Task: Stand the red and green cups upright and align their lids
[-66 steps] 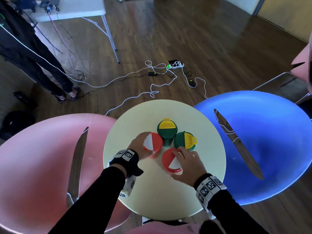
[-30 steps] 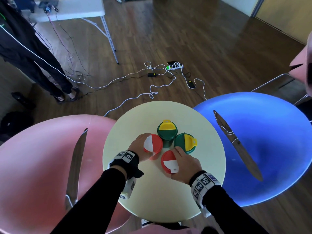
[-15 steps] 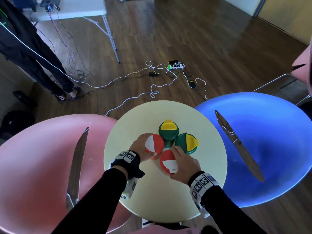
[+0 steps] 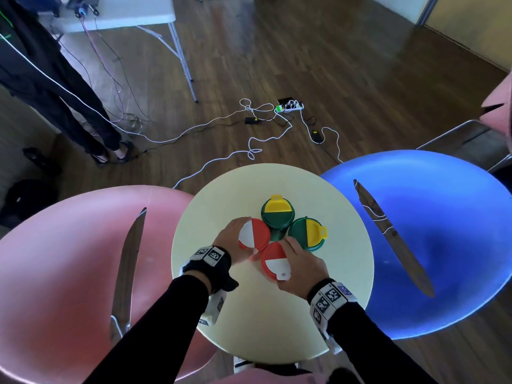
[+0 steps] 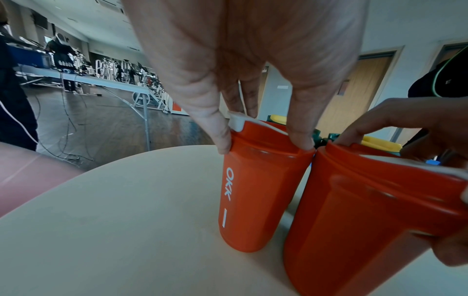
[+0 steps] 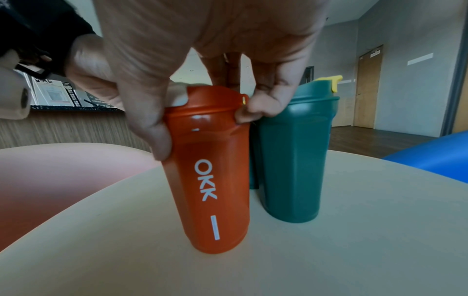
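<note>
Cups all upright on round table (image 4: 318, 322). Left hand (image 4: 231, 241) gripping lid rim of red cup at 9 o'clock (image 4: 259, 233); right hand (image 4: 303, 268) gripping red cup at 6 o'clock (image 4: 273, 254); green cups (image 4: 277, 216) at 12 and 3.

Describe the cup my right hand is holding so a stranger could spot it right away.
On the round cream table, four lidded cups stand clustered. Yours is the red cup nearest you, gripped by your right hand. Unlike the other red cup, its white lid half faces you.
</note>
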Action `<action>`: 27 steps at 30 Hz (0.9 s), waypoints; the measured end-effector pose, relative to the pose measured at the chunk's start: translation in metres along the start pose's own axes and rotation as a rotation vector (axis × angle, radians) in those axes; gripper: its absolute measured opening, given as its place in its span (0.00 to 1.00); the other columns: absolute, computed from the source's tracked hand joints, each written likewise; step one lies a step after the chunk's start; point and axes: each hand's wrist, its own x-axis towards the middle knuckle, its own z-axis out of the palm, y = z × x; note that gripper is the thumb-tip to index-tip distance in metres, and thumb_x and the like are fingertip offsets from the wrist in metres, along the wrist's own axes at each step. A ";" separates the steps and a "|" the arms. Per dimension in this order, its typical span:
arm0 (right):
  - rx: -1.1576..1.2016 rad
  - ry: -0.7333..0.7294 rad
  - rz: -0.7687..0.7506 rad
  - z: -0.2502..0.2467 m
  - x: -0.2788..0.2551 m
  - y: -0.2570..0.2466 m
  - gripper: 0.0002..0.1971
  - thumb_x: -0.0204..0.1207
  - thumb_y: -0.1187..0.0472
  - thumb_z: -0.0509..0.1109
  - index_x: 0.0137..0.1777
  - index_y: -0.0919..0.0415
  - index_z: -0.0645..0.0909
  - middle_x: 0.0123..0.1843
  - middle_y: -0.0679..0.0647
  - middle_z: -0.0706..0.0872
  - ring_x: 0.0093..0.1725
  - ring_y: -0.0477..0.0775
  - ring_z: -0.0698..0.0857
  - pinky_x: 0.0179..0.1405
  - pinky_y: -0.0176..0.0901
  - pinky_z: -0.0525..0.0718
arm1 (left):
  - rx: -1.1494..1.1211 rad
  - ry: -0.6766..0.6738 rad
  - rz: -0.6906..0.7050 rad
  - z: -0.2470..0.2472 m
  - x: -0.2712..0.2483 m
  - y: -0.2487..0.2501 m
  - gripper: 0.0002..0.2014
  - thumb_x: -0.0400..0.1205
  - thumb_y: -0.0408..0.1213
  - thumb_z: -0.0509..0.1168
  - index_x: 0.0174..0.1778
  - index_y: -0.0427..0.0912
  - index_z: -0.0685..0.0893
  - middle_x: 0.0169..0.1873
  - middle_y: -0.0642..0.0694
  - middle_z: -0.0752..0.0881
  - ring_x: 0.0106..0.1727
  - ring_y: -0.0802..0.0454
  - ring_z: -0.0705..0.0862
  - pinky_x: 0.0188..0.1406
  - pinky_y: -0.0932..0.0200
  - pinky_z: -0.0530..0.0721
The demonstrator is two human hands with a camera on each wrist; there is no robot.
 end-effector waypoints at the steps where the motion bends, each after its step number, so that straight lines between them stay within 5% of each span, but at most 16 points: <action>1: 0.000 0.000 -0.002 0.000 0.000 0.001 0.46 0.60 0.42 0.72 0.78 0.49 0.56 0.77 0.41 0.59 0.59 0.55 0.81 0.48 0.48 0.84 | -0.008 0.000 -0.004 0.000 0.000 -0.001 0.40 0.71 0.39 0.74 0.78 0.47 0.63 0.75 0.48 0.69 0.72 0.47 0.72 0.71 0.54 0.71; 6: 0.072 0.007 -0.013 0.002 -0.005 0.010 0.50 0.60 0.33 0.72 0.79 0.46 0.55 0.80 0.39 0.56 0.65 0.51 0.80 0.55 0.51 0.84 | -0.010 0.004 -0.009 0.001 0.000 -0.001 0.40 0.71 0.40 0.74 0.78 0.47 0.62 0.75 0.49 0.68 0.73 0.48 0.71 0.73 0.55 0.69; 20: 0.231 0.077 -0.058 0.012 -0.005 0.015 0.47 0.64 0.40 0.75 0.80 0.53 0.58 0.80 0.45 0.61 0.72 0.49 0.74 0.61 0.50 0.82 | -0.030 -0.017 0.005 0.002 0.001 -0.003 0.40 0.73 0.39 0.73 0.79 0.47 0.60 0.76 0.48 0.66 0.73 0.47 0.71 0.73 0.53 0.70; 27: 0.223 0.044 -0.078 0.006 -0.010 0.018 0.48 0.65 0.40 0.74 0.82 0.50 0.53 0.83 0.40 0.52 0.77 0.42 0.67 0.63 0.49 0.82 | -0.007 -0.045 0.057 0.004 0.003 -0.014 0.45 0.74 0.42 0.72 0.82 0.48 0.52 0.82 0.50 0.54 0.82 0.53 0.56 0.79 0.57 0.60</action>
